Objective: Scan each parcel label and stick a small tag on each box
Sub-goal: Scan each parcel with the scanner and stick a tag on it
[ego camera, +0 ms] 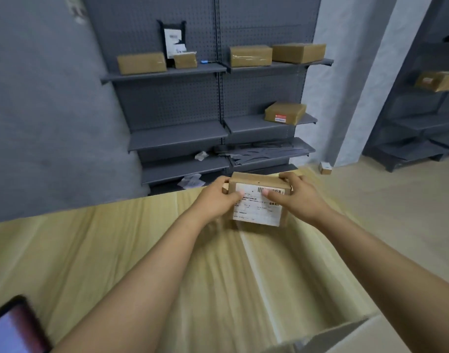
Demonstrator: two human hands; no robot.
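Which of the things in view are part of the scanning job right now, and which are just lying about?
Job:
- parcel with shipping label, held by left hand and right hand
- phone on the table
- boxes on shelves

Lying about:
- crumpled papers
- small floor box

A small box (259, 183) of matt brown cardboard carries a smooth white paper label (258, 205) printed in black. Beneath it lies a pale wood-grain table (142, 250) with a soft sheen. Behind stands shelving (218, 103) of matt dark grey metal with perforated back panels, holding brown cardboard parcels (251, 56) wrapped in glossy clear tape. A glossy-screened phone (12, 329) sits at the lower left corner.
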